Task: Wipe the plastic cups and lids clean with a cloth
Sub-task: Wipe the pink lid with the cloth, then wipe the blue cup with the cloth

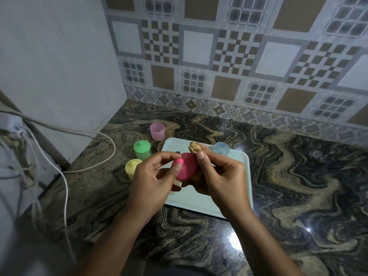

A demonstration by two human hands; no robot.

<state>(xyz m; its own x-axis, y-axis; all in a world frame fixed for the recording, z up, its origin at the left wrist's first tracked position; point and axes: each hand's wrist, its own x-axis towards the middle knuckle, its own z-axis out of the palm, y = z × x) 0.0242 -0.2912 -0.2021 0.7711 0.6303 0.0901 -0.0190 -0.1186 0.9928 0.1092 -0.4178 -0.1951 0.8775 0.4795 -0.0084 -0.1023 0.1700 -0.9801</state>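
My left hand (153, 176) pinches the knob of a bright pink lid (187, 168) between thumb and fingers, held above a white tray (235, 176). My right hand (219, 176) grips a tan cloth (194, 148) pressed against the lid's right side; a fold of cloth sticks up above my fingers, and more hangs below the lid. A pale blue cup (221, 148) lies on the tray's far edge. Left of the tray stand a lidded green cup (141, 149), a lidded yellow cup (132, 168) and an open pink cup (157, 131).
The marbled stone counter (298, 176) runs to a tiled wall behind and a plain white wall at the left. A white cable (89, 168) loops over the counter's left part from a plug (12, 124) at the far left.
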